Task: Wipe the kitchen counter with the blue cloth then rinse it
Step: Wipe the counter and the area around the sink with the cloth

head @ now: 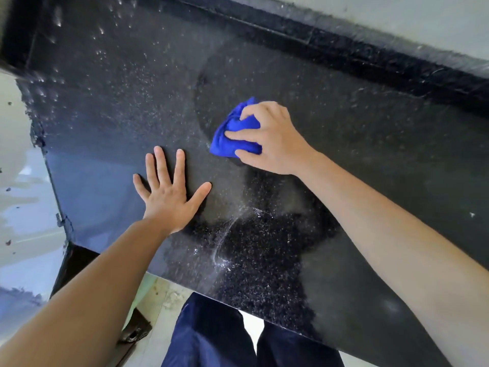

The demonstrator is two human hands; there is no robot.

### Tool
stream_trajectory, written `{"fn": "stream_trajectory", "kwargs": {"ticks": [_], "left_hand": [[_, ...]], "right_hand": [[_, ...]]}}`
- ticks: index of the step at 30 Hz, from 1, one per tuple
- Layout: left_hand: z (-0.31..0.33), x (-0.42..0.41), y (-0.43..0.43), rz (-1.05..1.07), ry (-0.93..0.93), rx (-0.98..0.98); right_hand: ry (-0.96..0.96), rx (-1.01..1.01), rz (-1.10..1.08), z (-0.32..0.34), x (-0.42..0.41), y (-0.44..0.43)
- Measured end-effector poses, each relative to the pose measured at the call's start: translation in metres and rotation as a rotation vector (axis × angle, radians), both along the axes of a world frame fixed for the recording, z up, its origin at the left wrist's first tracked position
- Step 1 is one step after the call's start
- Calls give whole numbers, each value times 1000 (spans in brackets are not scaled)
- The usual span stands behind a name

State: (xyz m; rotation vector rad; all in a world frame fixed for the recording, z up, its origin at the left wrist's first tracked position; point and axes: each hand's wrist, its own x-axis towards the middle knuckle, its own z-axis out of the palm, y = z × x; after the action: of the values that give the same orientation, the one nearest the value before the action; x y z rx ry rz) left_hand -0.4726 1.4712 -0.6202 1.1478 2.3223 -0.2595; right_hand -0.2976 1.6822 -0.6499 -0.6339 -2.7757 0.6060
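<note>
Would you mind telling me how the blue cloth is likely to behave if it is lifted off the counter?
The blue cloth is bunched into folds under the right hand, so it is probably soft and would droop rather than keep its shape. It looks light for its size. The counter shows a darker wiped arc, so the cloth may be damp and might cling a little.

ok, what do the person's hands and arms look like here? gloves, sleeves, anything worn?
Both are bare. The left hand and right hand have no gloves, and no rings, watch or wristband show. The left forearm and right forearm are uncovered to the frame edge, so no sleeves are in view. The only clothing visible is dark navy trousers.
</note>
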Motion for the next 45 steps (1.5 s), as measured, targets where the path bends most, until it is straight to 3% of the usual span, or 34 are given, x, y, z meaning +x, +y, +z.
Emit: {"fn": "stream_trajectory", "kwargs": {"ticks": [2, 6, 9, 14, 18, 22, 24, 27, 29, 31, 35, 39, 43, 45], "left_hand": [[-1, 1, 1, -15, -4, 3], [0, -2, 1, -22, -6, 2], [-1, -4, 2, -28, 1, 14], [-6, -5, 4, 22, -38, 55], [2, -14, -1, 97, -192, 218], [8, -25, -55, -82, -106, 368], [11, -30, -85, -152, -39, 370], [13, -34, -117, -133, -19, 265], [7, -32, -131, -123, 2, 167], [-1, -29, -139, -136, 45, 115], [-6, -31, -140, -164, 61, 107], [-5, -29, -145, -146, 45, 92], [0, -29, -144, -117, 38, 92], [-1, -31, -144, -138, 42, 96]], "right_hand": [[5, 58, -132, 0, 38, 27], [-118, 53, -664, 3, 41, 62], [-174, 44, -818, 5, 16, 36], [-51, 35, -600, 6, 6, -107], [-18, -68, -346, 13, 17, -234], [12, -78, -144, 22, 32, -244], [96, 1, -295, 28, 38, -209], [139, 102, -773, 32, 64, -133], [11, 20, -992, 28, 81, -106], [-142, -2, -1054, 19, 81, -119], [-53, 111, -768, 10, 57, -223], [-18, -26, -421, 18, 47, -328], [-49, -120, -155, 27, 60, -350], [-10, -88, -210, 33, 81, -331]]}}
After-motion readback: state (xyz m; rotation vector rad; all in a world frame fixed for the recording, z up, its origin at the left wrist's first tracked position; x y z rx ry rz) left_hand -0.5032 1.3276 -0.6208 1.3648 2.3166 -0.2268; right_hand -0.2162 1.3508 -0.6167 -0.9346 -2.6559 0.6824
